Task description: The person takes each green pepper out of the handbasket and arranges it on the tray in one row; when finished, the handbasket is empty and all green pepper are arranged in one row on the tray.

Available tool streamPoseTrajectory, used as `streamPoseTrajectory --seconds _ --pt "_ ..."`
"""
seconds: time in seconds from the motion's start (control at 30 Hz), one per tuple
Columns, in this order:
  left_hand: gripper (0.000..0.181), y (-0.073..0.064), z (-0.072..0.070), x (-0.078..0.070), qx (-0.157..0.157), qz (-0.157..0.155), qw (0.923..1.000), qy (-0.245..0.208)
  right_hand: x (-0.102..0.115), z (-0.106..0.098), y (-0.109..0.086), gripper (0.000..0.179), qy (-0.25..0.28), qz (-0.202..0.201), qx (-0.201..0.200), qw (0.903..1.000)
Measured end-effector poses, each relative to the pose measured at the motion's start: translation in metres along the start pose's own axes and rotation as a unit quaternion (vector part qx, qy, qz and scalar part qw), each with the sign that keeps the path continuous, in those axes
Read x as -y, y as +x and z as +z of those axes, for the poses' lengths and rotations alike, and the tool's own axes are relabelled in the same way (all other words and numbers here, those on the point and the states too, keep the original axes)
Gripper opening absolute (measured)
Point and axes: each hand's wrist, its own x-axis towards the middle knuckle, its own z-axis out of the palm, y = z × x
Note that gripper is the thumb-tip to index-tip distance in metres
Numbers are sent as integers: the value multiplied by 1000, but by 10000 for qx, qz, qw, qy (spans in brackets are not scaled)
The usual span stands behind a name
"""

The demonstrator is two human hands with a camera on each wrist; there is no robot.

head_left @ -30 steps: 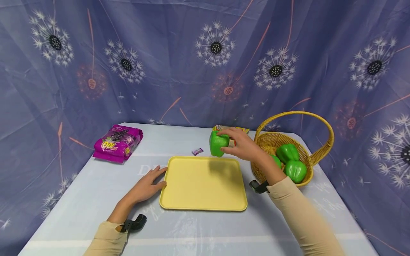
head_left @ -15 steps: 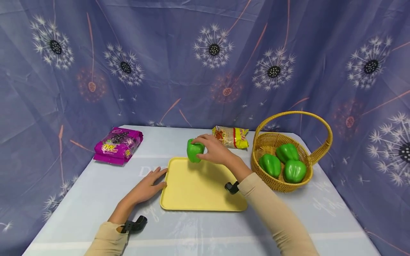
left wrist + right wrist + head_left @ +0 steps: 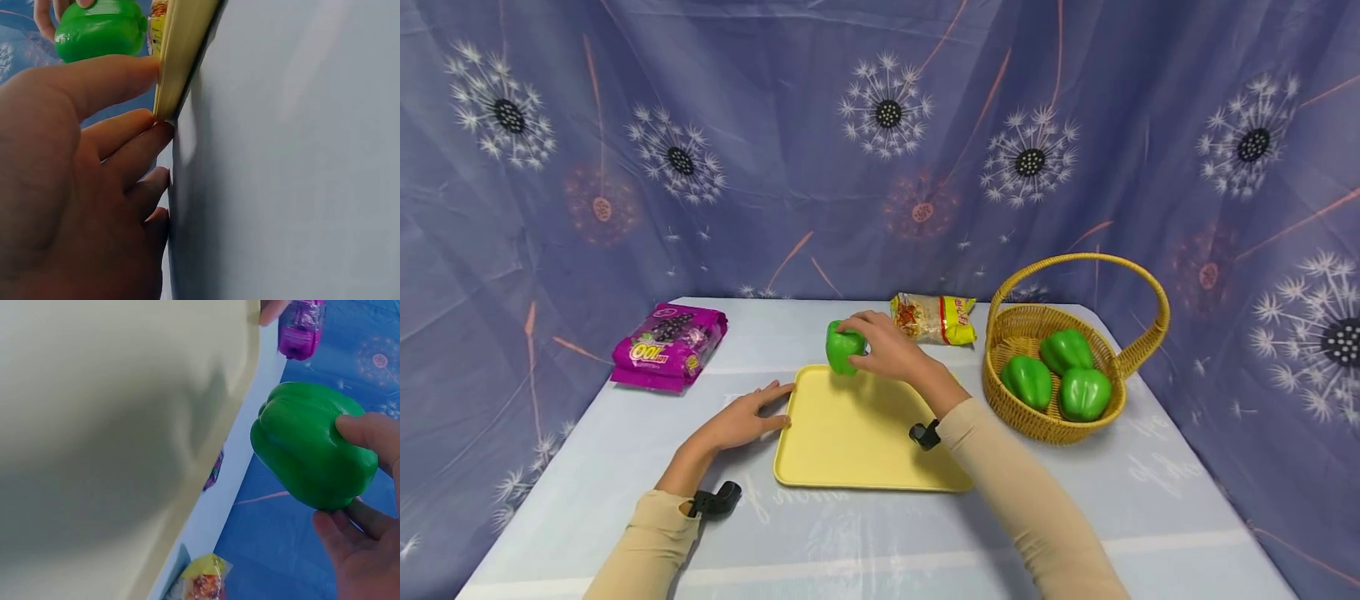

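1. Right hand (image 3: 883,343) — we see its grip clamped on a pepper (image 3: 312,450), aloft near the far rim of the tray (image 3: 842,442).
2. Left hand (image 3: 741,421) — grip apart, touching the tray's left rim.
3. Basket (image 3: 1045,429): three more peppers (image 3: 1028,382).

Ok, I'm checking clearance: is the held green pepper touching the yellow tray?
Apart. The right wrist view shows it: a strip of pale table is visible between the green pepper and the yellow tray.
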Motion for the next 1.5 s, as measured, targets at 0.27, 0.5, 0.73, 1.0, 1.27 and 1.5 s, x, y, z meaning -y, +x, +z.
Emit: streamPoseTrajectory --seconds 0.27,0.5,0.73,1.0,1.27,1.5 --pt "63 0 2 -1 44 -48 9999 -82 9 11 8 47 49 72 51 9999" --pt "59 -4 11 2 -256 -8 9997 -22 16 29 13 46 61 22 28 10000" --pt "60 -5 13 1 -325 289 9990 95 26 42 18 49 -122 57 103 9999" --pt "60 -7 13 1 -365 130 9991 165 32 54 22 52 -367 74 53 9993" --pt "60 -4 13 4 -459 168 9986 198 35 57 23 55 -682 -194 -66 9975" --pt "61 -5 15 5 -378 144 9989 235 36 54 19 56 -410 -157 -59 9990"
